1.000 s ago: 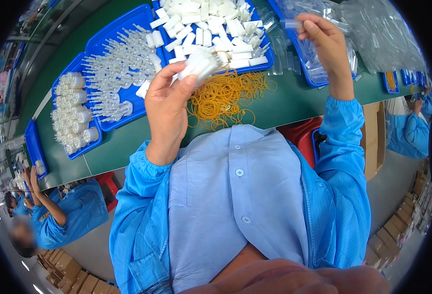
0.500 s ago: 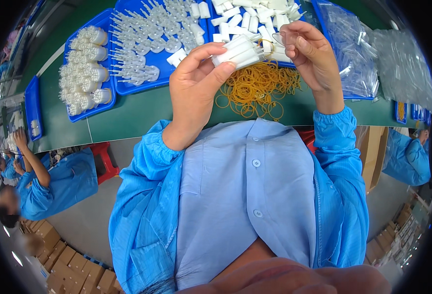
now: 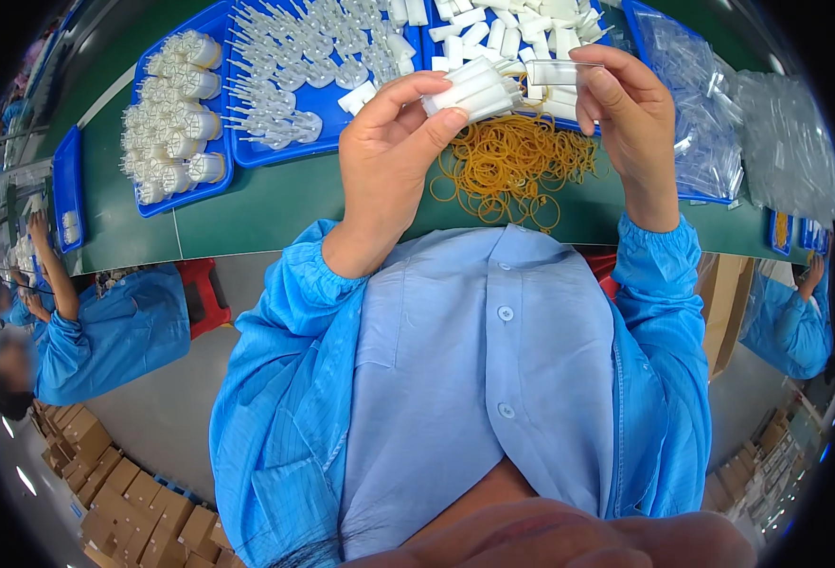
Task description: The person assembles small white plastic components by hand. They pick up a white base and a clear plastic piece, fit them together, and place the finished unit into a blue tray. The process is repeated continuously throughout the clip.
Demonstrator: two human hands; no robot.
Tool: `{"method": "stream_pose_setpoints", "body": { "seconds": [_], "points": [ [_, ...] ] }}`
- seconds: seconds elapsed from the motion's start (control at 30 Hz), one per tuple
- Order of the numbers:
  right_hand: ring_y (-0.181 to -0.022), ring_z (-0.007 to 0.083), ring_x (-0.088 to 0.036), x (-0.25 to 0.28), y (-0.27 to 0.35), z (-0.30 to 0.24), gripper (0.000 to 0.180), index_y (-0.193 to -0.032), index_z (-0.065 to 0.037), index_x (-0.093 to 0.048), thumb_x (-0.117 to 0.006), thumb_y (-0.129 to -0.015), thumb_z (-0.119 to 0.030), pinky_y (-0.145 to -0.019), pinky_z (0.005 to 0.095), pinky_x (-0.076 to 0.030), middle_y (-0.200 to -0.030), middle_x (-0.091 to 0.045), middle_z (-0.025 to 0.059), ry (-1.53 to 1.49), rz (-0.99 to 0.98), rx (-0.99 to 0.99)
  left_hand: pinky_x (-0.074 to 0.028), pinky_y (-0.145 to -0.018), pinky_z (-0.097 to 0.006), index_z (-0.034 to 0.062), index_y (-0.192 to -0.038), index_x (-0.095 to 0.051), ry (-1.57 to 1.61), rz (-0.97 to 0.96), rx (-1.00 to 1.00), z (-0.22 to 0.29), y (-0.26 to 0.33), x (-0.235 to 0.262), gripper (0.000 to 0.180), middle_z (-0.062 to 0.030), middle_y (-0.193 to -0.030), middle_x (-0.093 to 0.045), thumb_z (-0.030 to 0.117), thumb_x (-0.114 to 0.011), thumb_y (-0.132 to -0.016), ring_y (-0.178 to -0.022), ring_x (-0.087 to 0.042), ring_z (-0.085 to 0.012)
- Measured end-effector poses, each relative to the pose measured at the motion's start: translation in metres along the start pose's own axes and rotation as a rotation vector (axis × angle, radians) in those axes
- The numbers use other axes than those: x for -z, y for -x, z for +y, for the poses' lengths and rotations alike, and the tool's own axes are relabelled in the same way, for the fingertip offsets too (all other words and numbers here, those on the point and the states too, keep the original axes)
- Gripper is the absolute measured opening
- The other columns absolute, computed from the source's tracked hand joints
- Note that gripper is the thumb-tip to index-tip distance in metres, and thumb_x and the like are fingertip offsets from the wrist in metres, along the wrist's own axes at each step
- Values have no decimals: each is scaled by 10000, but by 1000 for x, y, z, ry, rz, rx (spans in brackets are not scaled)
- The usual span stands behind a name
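Note:
My left hand (image 3: 384, 156) is closed around a bundle of white cylinders (image 3: 472, 90), gripped between thumb and fingers and tilted up to the right. To the right of it, my right hand (image 3: 633, 123) pinches one end of a clear tube (image 3: 558, 72). The tube lies roughly level, its free end pointing at the bundle with a small gap between. Below both hands, a loose heap of yellow-brown rubber bands (image 3: 512, 161) rests on the green table. Behind the bundle stands a blue tray holding many white cylinders (image 3: 505, 38).
At the left, one blue tray holds clear stemmed parts (image 3: 294, 80) and another holds banded white bundles (image 3: 183, 123). To the right are a tray of clear tubes (image 3: 692, 123) and clear plastic bagging (image 3: 787, 142). Co-workers in blue sit at both sides; cardboard boxes (image 3: 143, 497) stand behind.
My right hand has turned and moved slightly right, so the clear tube now shows lengthwise, pointing at the bundle. My left hand still holds the bundle. The view has shifted a little.

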State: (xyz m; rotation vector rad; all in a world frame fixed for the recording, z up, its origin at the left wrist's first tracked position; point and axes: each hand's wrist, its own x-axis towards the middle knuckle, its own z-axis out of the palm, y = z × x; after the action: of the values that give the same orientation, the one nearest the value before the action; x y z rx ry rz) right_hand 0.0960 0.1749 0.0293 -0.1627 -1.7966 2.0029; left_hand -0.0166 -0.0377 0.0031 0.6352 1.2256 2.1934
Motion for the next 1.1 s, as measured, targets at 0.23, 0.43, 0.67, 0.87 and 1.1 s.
{"method": "stream_pose_setpoints", "body": {
  "seconds": [0.23,0.43,0.67,0.87,1.1],
  "points": [
    [-592,67,-520,-8,4,-7,241,-1124,-10,-653,-612,-924,-138,-530,192,-426,-792,-628,33,104,-14,14,-474,-947,-309,-37,-1112,-604,-7,-1,15,-5,-1,-1,262,-134,-1228,-552,-47,-649,-854,-1106,-579,-215],
    [-589,61,-527,-13,4,-10,233,-1102,-21,-673,-630,-913,-150,-529,192,-436,-861,-659,43,150,-52,-15,-474,-952,-320,-28,-1102,-591,16,-13,2,-6,-1,-3,248,-152,-1239,-543,-41,-645,-861,-1127,-569,-228],
    [-589,58,-532,-14,3,-9,226,-1092,-26,-681,-644,-904,-144,-520,192,-442,-845,-659,37,164,-68,-21,-486,-932,-309,-24,-1097,-576,35,-19,16,-3,-1,-5,232,-159,-1238,-545,-30,-637,-873,-1112,-577,-223],
    [-595,57,-538,-16,4,-8,222,-1094,-27,-679,-648,-893,-114,-525,185,-443,-830,-654,28,195,-70,-21,-486,-884,-278,-12,-1079,-620,-21,1,54,0,0,-8,213,-93,-1108,-583,9,-657,-871,-1035,-577,-171],
    [-609,61,-555,-25,5,-12,229,-1104,-19,-673,-643,-884,-75,-551,181,-454,-836,-628,20,207,-104,-3,-440,-777,-228,12,-956,-693,-76,84,46,-2,-4,-11,133,-59,-1017,-593,48,-718,-831,-892,-538,-104]
  ]
}}
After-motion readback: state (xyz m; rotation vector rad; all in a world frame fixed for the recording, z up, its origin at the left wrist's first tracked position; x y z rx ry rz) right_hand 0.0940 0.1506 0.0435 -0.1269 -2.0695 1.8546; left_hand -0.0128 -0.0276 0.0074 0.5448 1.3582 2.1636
